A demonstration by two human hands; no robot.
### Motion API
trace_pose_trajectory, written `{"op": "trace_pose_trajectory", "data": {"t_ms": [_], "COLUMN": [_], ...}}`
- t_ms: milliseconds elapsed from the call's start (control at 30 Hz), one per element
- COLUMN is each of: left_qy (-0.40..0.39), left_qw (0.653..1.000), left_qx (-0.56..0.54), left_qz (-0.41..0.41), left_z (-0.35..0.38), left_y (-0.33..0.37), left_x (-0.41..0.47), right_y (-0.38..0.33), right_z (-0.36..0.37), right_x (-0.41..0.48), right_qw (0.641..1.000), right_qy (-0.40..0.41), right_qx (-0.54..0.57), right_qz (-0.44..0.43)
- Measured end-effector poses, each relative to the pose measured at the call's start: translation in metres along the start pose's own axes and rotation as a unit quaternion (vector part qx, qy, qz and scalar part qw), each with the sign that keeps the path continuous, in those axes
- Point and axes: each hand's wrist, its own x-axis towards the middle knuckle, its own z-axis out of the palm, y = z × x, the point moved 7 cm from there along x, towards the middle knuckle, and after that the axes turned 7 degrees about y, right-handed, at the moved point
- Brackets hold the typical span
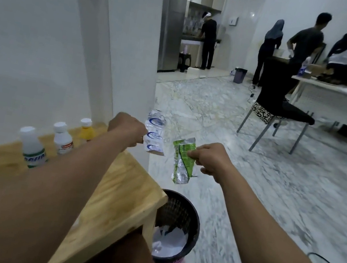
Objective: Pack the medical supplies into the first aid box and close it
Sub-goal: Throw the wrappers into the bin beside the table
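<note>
Left hand (126, 131): closed on a clear blue-printed packet (154, 136).
Right hand (213, 159): pinching a green sachet (182, 163).
Box: unseen; carry both packets clear of the bin (176, 229).

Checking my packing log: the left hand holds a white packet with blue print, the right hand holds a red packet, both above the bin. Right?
Not quite. In the head view the right hand holds a green packet, not a red one. The rest stands.
</note>
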Motion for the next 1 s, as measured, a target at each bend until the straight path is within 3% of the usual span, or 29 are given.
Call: {"op": "trace_pose_trajectory", "data": {"t_ms": [167,400,767,1000], "left_qy": [-0.074,-0.127,-0.279,-0.345], "left_qw": [0.997,0.971,0.843,0.755], "left_qx": [0.016,0.193,0.44,0.546], "left_qz": [-0.017,0.058,0.134,0.117], "left_z": [0.046,0.114,0.235,0.272], "left_y": [0.013,0.009,-0.026,-0.07], "left_x": [0.018,0.067,0.112,0.128], "right_y": [0.02,0.08,0.203,0.266], "right_z": [-0.001,0.011,0.07,0.106], "right_x": [0.041,0.098,0.162,0.178], "right_qw": [1.0,0.997,0.984,0.975], "right_qy": [0.012,0.028,0.031,0.043], "right_qx": [-0.015,-0.06,-0.117,-0.146], "right_qz": [-0.003,0.039,0.133,0.164]}}
